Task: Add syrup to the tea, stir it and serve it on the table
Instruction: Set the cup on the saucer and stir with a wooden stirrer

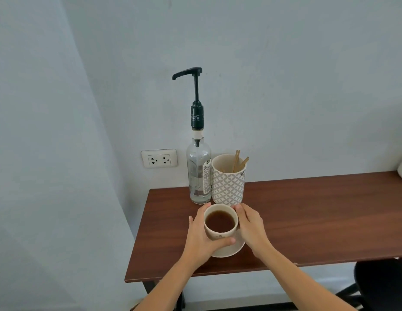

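A cream ceramic cup of dark brown tea (220, 221) sits on a round cream saucer (231, 251) near the left end of a dark reddish-brown wooden table (307, 221). Both hands cradle it. The left hand (201, 237) wraps the cup's left side, thumb laid across the near wall low down and fingers curled round the far side. The right hand (250, 225) curves against the cup's right side, fingertips at the rim's far edge and palm close to the wall; whether it presses firmly or merely steadies cannot be told. A two-handed hold suits a full cup, since the tea stands fairly high and a one-sided pull would likely slop it.

Just beyond the cup, against the pale wall, stands a tall clear glass syrup bottle with a black pump (199, 171). Its spout (180, 75) points left and sits high above the table, so the cup probably has to come under the nozzle, to the left of the bottle. Touching or just beside the bottle on the right is a white patterned holder (228, 182) carrying thin wooden stir sticks (238, 160), placed within easy reach for the stirring step.

No stick stands in the cup, so stirring seems yet to begin; whether syrup has gone in cannot be told. A white double wall socket (159, 158) lies left of the bottle, clear of the work.
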`<action>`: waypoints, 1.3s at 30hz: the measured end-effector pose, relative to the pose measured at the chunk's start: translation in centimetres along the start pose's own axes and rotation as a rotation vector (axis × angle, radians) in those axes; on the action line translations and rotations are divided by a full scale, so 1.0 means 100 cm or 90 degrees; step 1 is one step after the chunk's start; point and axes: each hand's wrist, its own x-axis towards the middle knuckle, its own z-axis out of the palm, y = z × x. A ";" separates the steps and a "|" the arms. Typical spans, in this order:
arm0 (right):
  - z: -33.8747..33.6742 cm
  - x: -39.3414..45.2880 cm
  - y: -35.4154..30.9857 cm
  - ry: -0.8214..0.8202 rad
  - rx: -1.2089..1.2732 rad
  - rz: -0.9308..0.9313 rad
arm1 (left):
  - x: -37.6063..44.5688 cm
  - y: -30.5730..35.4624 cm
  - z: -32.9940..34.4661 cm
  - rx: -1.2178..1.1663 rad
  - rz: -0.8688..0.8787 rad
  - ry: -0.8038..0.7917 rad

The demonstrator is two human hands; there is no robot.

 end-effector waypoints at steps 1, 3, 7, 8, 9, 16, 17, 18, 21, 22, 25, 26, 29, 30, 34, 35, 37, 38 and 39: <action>-0.002 0.003 -0.003 0.016 -0.013 -0.006 | 0.000 -0.001 0.000 0.009 -0.003 0.001; -0.009 0.016 -0.013 0.080 -0.024 -0.018 | -0.002 -0.004 0.002 0.019 -0.016 0.004; -0.028 0.068 -0.047 0.213 -0.029 0.000 | -0.004 -0.009 0.006 0.026 -0.030 0.007; -0.031 0.083 -0.057 0.214 -0.024 0.016 | -0.004 -0.009 0.006 0.029 -0.032 0.007; -0.034 0.096 -0.065 0.204 -0.034 0.031 | -0.004 -0.010 0.006 0.031 -0.035 0.006; -0.041 0.133 -0.085 0.186 -0.232 -0.027 | -0.003 -0.010 0.004 0.019 -0.043 0.010; -0.042 0.134 -0.087 0.196 -0.244 -0.045 | -0.003 -0.010 0.004 0.016 -0.043 0.014; -0.042 0.134 -0.089 0.201 -0.246 -0.069 | -0.003 -0.009 0.003 0.013 -0.043 0.016; -0.039 0.133 -0.098 0.185 -0.232 -0.141 | -0.003 -0.007 0.002 0.000 -0.043 0.016; -0.036 0.131 -0.101 0.175 -0.222 -0.153 | -0.002 -0.007 0.002 -0.002 -0.043 0.016; -0.022 0.128 -0.103 0.154 -0.200 -0.177 | -0.003 -0.006 0.001 -0.005 -0.044 0.018; -0.019 0.129 -0.103 0.141 -0.216 -0.176 | -0.003 -0.007 0.002 -0.006 -0.045 0.017; -0.013 0.133 -0.100 0.046 -0.306 -0.179 | -0.002 -0.006 0.002 -0.006 -0.051 0.014; -0.012 0.131 -0.101 0.002 -0.351 -0.184 | -0.002 -0.006 0.002 -0.004 -0.051 0.014; -0.025 0.115 -0.122 0.009 -0.360 -0.249 | -0.003 -0.005 0.001 0.000 -0.049 0.012; -0.033 0.108 -0.130 0.067 -0.310 -0.285 | -0.003 -0.005 0.001 -0.002 -0.048 0.012; -0.050 0.087 -0.146 0.181 -0.206 -0.355 | -0.003 -0.003 0.001 -0.006 -0.041 0.015; -0.057 0.073 -0.151 0.209 -0.159 -0.376 | -0.004 -0.002 0.000 -0.006 -0.037 0.016; -0.063 0.058 -0.153 0.210 -0.116 -0.388 | -0.003 -0.002 0.000 -0.006 -0.033 0.019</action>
